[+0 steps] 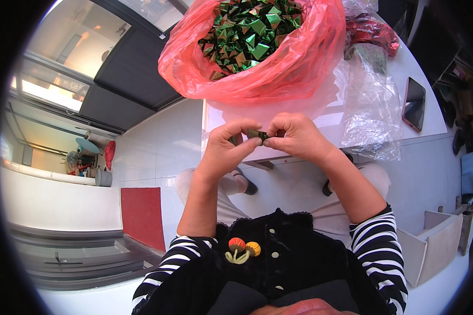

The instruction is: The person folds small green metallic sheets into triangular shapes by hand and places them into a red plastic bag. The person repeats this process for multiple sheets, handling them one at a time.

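Between my two hands is a small dark green foil piece (256, 134), partly hidden by the fingers. My left hand (229, 142) pinches one side of it with thumb and forefinger. Thumb and fingertips of my right hand (297, 136) grip its other end. Both hands are above the near edge of a white table (327, 122). Beyond them stands a pink plastic bag (236, 89) with its mouth wide, heaped with shiny green and copper folded foil pieces (256, 35).
On the table's right lie a clear plastic bag (372, 106), a red foil bundle (374, 33) and a smartphone (414, 103). A wooden stool (433, 240) stands on the floor at right. To the left are a red mat (142, 214) and dark-framed glass doors (130, 75).
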Tool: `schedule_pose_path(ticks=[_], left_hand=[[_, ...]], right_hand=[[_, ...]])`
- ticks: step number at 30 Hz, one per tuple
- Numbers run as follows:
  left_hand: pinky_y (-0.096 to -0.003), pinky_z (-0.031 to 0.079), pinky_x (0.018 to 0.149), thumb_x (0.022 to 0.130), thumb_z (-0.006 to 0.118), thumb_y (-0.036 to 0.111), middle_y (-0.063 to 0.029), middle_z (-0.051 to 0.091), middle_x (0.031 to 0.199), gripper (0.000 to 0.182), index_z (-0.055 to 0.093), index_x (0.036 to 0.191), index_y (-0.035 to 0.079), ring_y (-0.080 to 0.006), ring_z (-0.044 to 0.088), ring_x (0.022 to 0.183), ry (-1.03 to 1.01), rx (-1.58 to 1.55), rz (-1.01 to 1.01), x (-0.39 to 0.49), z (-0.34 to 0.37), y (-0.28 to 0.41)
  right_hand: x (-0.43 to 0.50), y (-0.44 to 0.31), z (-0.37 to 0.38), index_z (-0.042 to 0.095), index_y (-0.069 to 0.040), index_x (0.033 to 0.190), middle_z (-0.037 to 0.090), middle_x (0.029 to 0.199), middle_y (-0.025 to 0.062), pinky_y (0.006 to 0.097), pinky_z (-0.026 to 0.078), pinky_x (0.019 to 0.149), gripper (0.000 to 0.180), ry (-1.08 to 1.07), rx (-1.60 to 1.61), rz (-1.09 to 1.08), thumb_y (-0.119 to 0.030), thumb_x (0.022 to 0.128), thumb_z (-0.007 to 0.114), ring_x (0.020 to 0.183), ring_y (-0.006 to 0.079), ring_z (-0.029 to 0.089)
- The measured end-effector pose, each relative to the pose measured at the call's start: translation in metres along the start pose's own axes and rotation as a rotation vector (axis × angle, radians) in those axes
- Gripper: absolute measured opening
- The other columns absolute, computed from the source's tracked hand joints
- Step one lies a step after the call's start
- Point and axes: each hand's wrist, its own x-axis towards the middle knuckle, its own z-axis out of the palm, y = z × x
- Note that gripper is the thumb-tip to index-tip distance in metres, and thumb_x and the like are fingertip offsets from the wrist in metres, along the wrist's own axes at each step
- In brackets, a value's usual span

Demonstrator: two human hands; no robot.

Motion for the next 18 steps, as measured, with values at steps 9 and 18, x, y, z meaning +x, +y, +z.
schedule_pose_path(ticks=[9, 18], left_hand=[[-0.0205, 0.044, 0.061, 0.075, 0.074, -0.003, 0.0023, 0.062, 0.079, 0.02, 0.069, 0.095, 0.002, -0.0045, 0.056, 0.069, -0.284, -0.021, -0.062, -0.008, -0.02, 0.001], [-0.0207, 0.041, 0.053, 0.075, 0.077, 0.006, 0.0032, 0.06, 0.075, 0.015, 0.066, 0.083, 0.002, -0.0038, 0.053, 0.064, -0.456, -0.218, -0.223, -0.01, -0.044, -0.003]], right_hand=[[-0.003, -0.001, 0.004, 0.067, -0.004, 0.076, 0.061, 0.078, 0.0114, 0.0372, 0.049, 0.066, 0.01, -0.149, -0.009, -0.178, -0.011, 0.071, 0.071, 0.073, 0.0292, 0.061], [0.001, -0.011, -0.005, 0.064, -0.002, 0.075, 0.06, 0.073, 0.0026, 0.0289, 0.045, 0.062, 0.017, -0.263, 0.285, 0.006, -0.012, 0.075, 0.078, 0.072, 0.0113, 0.057]])
